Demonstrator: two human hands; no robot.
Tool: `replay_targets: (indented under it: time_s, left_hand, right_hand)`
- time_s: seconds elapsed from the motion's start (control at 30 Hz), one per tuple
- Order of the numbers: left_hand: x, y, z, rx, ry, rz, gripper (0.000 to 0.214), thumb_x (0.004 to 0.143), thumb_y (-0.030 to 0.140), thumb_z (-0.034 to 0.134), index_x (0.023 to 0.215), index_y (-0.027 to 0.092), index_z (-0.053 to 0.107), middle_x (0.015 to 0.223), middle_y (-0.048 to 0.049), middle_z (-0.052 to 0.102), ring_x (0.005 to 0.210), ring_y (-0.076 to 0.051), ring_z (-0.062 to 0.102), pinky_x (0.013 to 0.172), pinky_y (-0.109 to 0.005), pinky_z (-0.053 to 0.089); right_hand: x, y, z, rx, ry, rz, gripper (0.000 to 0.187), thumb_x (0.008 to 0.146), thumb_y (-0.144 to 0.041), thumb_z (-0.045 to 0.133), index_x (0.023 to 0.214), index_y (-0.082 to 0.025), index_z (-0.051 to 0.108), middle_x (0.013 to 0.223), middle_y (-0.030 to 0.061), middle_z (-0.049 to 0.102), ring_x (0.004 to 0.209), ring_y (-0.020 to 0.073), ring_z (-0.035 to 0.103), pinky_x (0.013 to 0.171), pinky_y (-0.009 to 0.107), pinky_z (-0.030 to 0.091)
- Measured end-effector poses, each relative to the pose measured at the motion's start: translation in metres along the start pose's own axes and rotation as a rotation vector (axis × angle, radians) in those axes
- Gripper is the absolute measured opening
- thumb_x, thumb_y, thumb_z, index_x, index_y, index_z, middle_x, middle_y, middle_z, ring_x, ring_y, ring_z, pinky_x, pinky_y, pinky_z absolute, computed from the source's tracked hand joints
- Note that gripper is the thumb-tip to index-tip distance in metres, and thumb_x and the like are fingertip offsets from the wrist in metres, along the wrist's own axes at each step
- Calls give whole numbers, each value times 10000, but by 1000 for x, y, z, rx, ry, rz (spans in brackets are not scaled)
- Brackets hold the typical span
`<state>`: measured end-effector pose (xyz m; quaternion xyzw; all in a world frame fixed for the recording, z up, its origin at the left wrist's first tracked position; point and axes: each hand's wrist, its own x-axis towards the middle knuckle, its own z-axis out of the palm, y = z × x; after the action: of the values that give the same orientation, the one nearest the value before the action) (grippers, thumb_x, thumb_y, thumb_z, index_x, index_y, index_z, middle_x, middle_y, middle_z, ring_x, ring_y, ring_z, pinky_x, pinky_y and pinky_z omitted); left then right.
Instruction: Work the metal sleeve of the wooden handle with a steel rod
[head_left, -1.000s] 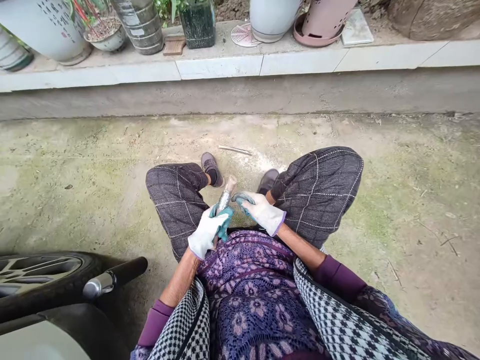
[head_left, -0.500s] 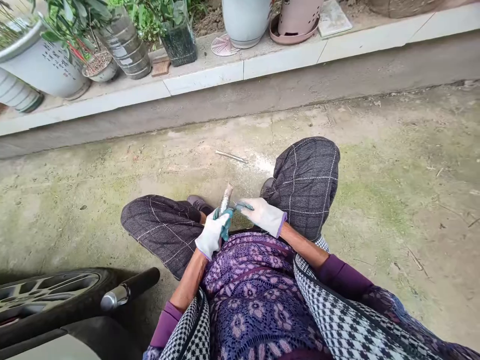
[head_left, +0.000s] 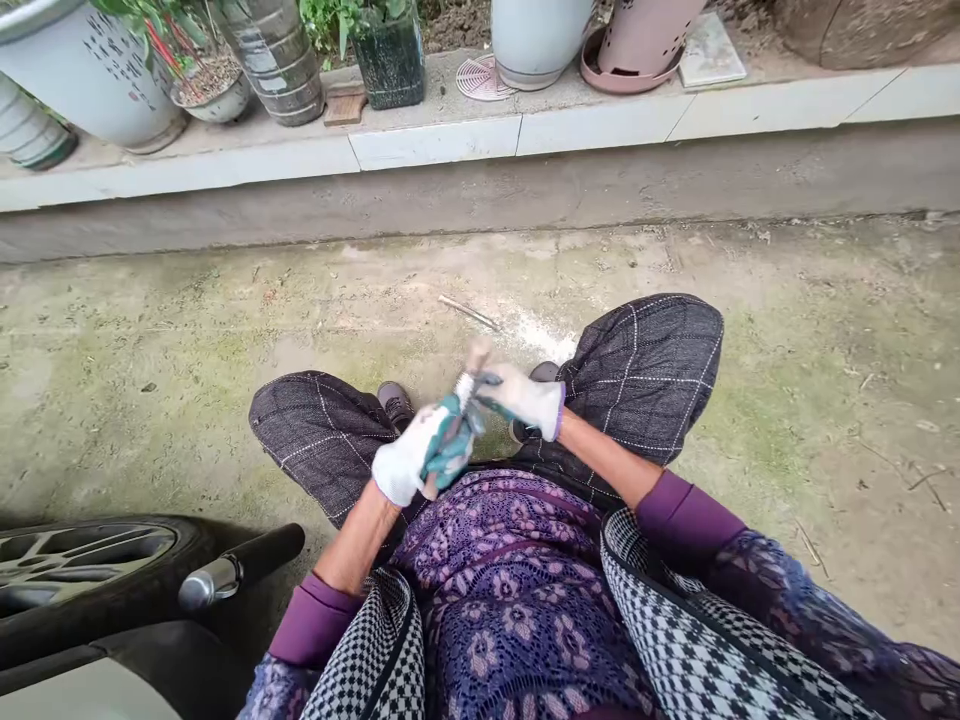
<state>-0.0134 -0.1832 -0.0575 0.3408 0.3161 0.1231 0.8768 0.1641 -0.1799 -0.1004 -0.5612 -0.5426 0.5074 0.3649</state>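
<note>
At the lower left, a spoked wheel point(head_left: 82, 560) stands beside a dark cylindrical bar point(head_left: 266, 550) with a silvery end. Near the centre, the person's left hand point(head_left: 420, 450), in a white and blue-green glove, has its grip closed around a pale stick point(head_left: 466, 387) with a whitish, rough-looking middle section. The stick lies within this grip; its long axis slants from lower left to upper right, and its blurred upper end projects beyond the fingers. The left forearm rises from the lower left. Above, a thin rod point(head_left: 469, 313) lies on the concrete floor point(head_left: 187, 300), well apart from both hands.

Right of the stick, the gloved right hand point(head_left: 525, 398) reaches in from the right, its forearm sloping up and leftward across the stick's axis. Its fingertips meet or nearly meet the stick just below the upper end, to which this hand is the nearer. Blur hides whether its grip holds anything. White powder point(head_left: 536, 335) is scattered on the floor just above the right hand.
</note>
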Motion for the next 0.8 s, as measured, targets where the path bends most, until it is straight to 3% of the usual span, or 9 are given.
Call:
replay_targets:
  time_s: [0.07, 0.17, 0.3, 0.4, 0.53, 0.6, 0.67, 0.8]
  left_hand:
    - [4, 32, -10, 93, 181, 107, 355, 751, 490, 724, 788, 167, 580, 433, 105, 337, 286, -43, 246, 284, -180, 293]
    - [18, 86, -20, 405, 431, 220, 277, 696, 332, 760, 839, 161, 595, 524, 68, 458, 357, -54, 367, 329, -176, 337]
    - [50, 148, -31, 976, 585, 207, 249, 747, 325, 699, 921, 156, 644, 573, 30, 522, 405, -87, 439, 384, -204, 362]
    - [79, 169, -44, 1472, 630, 145, 210, 816, 300, 613, 959, 164, 684, 627, -13, 591, 512, -140, 551, 520, -249, 439]
    - [112, 165, -62, 1997, 550, -83, 232, 855, 261, 542, 971, 154, 712, 810, -117, 695, 785, -261, 677, 702, -326, 482]
    - [119, 162, -66, 2058, 441, -170, 230, 854, 266, 539, 957, 164, 718, 818, -119, 702, 796, -264, 679, 706, -322, 479]
    - [117, 166, -66, 1990, 338, -164, 196, 833, 280, 571, 913, 179, 718, 761, -75, 686, 733, -220, 656, 680, -284, 467]
    - [92, 185, -53, 1578, 320, 91, 178, 812, 282, 615, 884, 154, 715, 710, -5, 631, 625, -120, 549, 593, -214, 434]
  right_hand:
    - [7, -11, -22, -48, -68, -28, 288, 822, -405, 547, 807, -179, 725, 647, 13, 628, 573, 150, 510, 541, 288, 408]
    - [30, -38, -53, -294, -34, -166, 238, 850, -318, 526, 866, -187, 724, 742, 3, 665, 672, 135, 540, 628, 265, 394]
    - [74, -75, -81, -549, -42, -224, 224, 871, -345, 558, 746, -190, 659, 632, -3, 619, 593, 121, 478, 574, 266, 335]
    - [102, -84, -90, -662, -28, -284, 265, 863, -387, 585, 690, -192, 626, 563, 7, 579, 576, 128, 481, 572, 281, 325]
    - [125, -75, -93, -820, -66, -217, 252, 795, -328, 655, 586, -207, 582, 479, 1, 494, 563, 147, 503, 581, 304, 312]
    - [133, -74, -99, -852, -115, -193, 240, 763, -274, 674, 555, -207, 572, 480, 1, 487, 580, 154, 518, 581, 307, 313]
    - [141, -77, -111, -807, -147, -217, 205, 767, -247, 663, 577, -202, 602, 515, -1, 514, 608, 148, 530, 584, 298, 326]
    - [154, -85, -138, -559, -204, -156, 155, 844, -279, 597, 803, -182, 710, 606, -20, 567, 564, 99, 499, 550, 261, 355]
